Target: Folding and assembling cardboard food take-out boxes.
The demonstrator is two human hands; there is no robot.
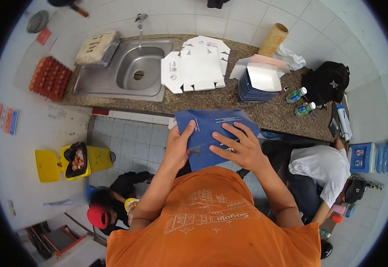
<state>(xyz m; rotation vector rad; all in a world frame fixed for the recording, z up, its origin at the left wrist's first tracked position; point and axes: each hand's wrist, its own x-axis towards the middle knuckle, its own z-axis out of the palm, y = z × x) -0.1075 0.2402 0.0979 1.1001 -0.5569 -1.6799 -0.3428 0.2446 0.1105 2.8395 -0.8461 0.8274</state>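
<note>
We hold the blue cardboard sheet in front of our body, at the front edge of the bench. Its printed face is up; we cannot tell whether it touches the bench. Our left grip is grasping the sheet by its left edge, with the thumb on the upper face. Our right grip is not clenched: the fingers lie spread across the upper face, right of centre.

On the bench, the steel sink is at the left, with the wrapped pack beside its basin. The flat white cardboard pieces lie overlapped to the right of the basin. Further right stands the stack of blue boxes, with a white interior showing on top. Behind the stack is the upright roll. Two bottles stand to its right, near the black cap.

At floor level, we note the yellow bin on the left and a co-worker in a white shirt on the right.
</note>
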